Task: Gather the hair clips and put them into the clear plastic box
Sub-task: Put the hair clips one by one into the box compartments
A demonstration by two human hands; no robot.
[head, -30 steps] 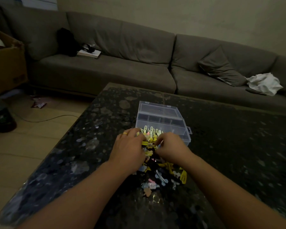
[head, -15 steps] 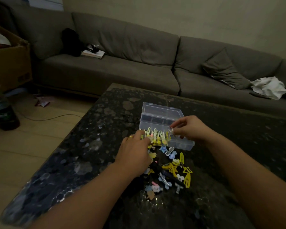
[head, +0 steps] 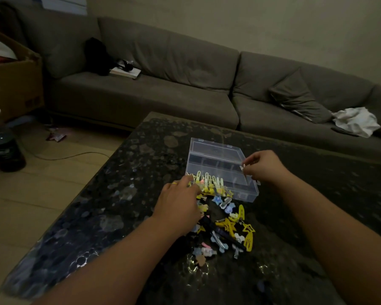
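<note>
A clear plastic box lies open on the dark speckled table, lid tipped back. A row of pale yellow clips lines its near left edge. A loose pile of hair clips, yellow stars, blue and white shapes, lies just in front of the box. My left hand rests on the pile's left side, fingers curled among the clips by the box corner. My right hand hovers over the box's right end, pinching a small pale clip between thumb and fingers.
A long grey sofa runs behind the table, with a cushion, a white cloth and a book on it. A cardboard box and a dark bottle stand on the wooden floor at left.
My right hand has lifted a small clip out of the pile and carried it right, over the box's right end. My left hand stays on the pile.
</note>
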